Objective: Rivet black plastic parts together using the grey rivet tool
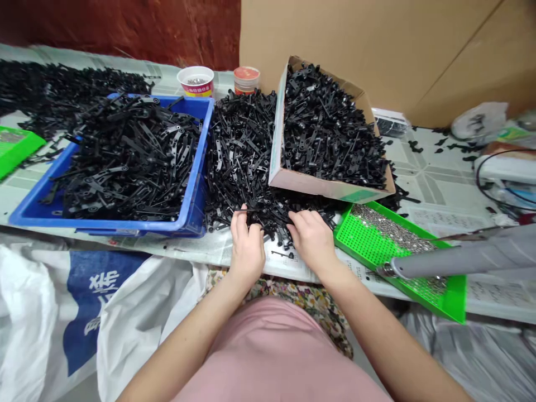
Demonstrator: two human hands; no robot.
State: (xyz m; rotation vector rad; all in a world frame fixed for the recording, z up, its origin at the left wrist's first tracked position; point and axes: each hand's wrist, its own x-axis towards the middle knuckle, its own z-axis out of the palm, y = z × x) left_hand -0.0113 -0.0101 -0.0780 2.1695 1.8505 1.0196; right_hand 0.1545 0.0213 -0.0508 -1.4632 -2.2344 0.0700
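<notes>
My left hand is closed at the front edge of a heap of small black plastic parts. A thin black plastic part sticks out from its thumb and fingertips. To its right, my right hand has its fingers bent together at the same heap. Dark pieces lie right at those fingertips, and I cannot make out which of them, if any, it grips. One loose black part lies on the table between the two hands.
Left stands a blue bin heaped with black arm-like parts. An open cardboard box of black parts stands behind my right hand. A green tray holds small metal pieces, with a grey power tool across it. Behind are a paper tub and a round container.
</notes>
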